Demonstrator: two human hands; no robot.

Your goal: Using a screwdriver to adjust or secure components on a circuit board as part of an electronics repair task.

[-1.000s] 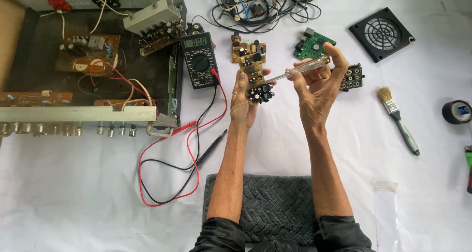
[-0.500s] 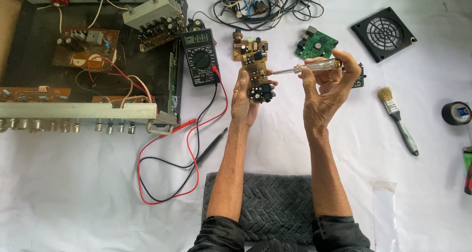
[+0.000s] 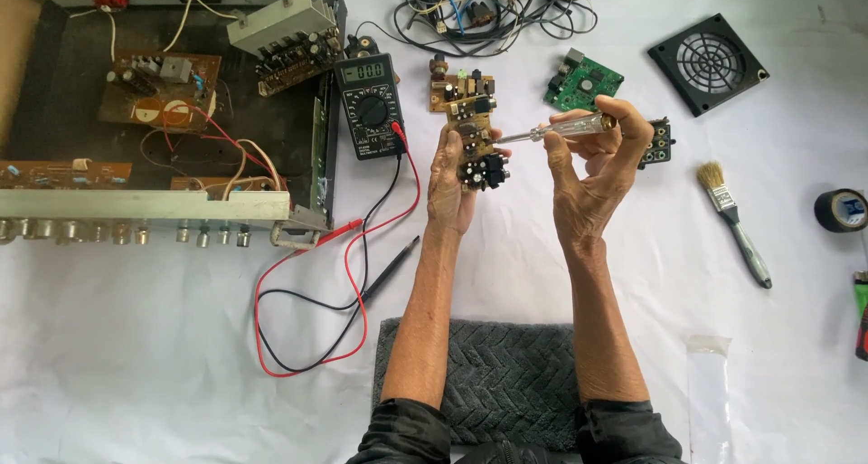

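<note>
Gripping the small tan circuit board studded with black jack sockets point(image 3: 476, 147), your left hand point(image 3: 449, 179) held it upright above the white cloth-covered table point(image 3: 136, 355), fingers closed along its left edge. Your right hand point(image 3: 592, 170) pinched the clear-handled screwdriver point(image 3: 565, 128) between thumb and fingertips, shaft level, tip touching the board's right side near its middle.

Change noted: a second earlier the board sat lower and the screwdriver angled down toward it; half a second earlier the hands had risen. Now the tool lay flatter and the tip had met the board. Judgement: you had moved from lining up to actual contact, so work on the board was under way.

Around the hands: a black digital multimeter point(image 3: 369, 105) just left of the board, its red and black leads point(image 3: 348, 274) looping toward you. Farther left, an open amplifier chassis point(image 3: 163, 138). Behind, a green circuit board point(image 3: 583, 80) and a tangle of cables point(image 3: 488, 3). To the right, a black fan grille point(image 3: 707, 63), a paintbrush point(image 3: 734, 224), a roll of black tape point(image 3: 841, 210). A grey textured mat point(image 3: 506, 383) lay under your forearms.
</note>
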